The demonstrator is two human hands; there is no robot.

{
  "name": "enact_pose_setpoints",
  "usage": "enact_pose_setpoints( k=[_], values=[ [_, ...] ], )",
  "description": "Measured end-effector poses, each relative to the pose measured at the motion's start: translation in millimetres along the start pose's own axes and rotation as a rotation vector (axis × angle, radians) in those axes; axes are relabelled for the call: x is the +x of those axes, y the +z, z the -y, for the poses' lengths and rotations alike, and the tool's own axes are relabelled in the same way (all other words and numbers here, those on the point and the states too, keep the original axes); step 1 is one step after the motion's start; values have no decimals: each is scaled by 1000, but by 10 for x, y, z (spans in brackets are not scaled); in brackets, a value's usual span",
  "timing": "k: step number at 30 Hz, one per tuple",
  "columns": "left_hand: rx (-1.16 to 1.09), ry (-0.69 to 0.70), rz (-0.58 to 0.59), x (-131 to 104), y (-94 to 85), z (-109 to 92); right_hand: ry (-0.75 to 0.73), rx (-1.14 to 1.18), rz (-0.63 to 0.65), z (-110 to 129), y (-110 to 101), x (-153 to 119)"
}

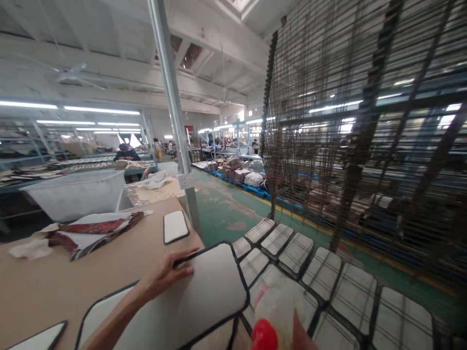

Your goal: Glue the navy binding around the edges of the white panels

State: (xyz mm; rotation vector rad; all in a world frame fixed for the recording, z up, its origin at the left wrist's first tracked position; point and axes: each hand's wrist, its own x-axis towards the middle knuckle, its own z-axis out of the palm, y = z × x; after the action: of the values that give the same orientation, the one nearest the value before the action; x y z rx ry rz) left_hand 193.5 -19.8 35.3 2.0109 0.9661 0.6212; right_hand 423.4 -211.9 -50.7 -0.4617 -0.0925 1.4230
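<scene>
A large pale mat [215, 282] with rounded corners and a dark border lies across the foreground. My left hand [171, 272] is closed on its far edge, thumb on the pale face and fingers over the rim. At the bottom right, my right hand [302, 335] shows only in part, closed around a blurred, translucent whitish bottle [280, 306] with a round red part [265, 334]. Beyond my left hand, a small pale mat [175, 226] with a dark border rests on the brown tabletop [146, 238]. Another mat [40, 338] is cut off at the lower left.
Rows of bordered mats [324, 272] lie on a wire rack to the right, under raised wire shelves [310, 107]. A metal post [171, 87] rises at the table's far corner. Red and grey fabric [98, 228] and a grey bin [76, 194] are left. A person [126, 153] sits farther back.
</scene>
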Motion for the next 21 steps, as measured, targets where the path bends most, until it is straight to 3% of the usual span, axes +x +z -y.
enact_pose_setpoints(
  k=[4,9,15,21],
  values=[
    [9,-13,106,-132,-164,-65,-314,9,-130,379,425,-46],
    [11,-44,205,-326,-418,-57,-620,-227,38,579,924,187],
    [-63,-84,153,-497,-780,121,-677,-490,239,454,1165,388],
    [-95,-36,352,-483,-978,185,-688,-554,242,322,1273,560]
  ],
)
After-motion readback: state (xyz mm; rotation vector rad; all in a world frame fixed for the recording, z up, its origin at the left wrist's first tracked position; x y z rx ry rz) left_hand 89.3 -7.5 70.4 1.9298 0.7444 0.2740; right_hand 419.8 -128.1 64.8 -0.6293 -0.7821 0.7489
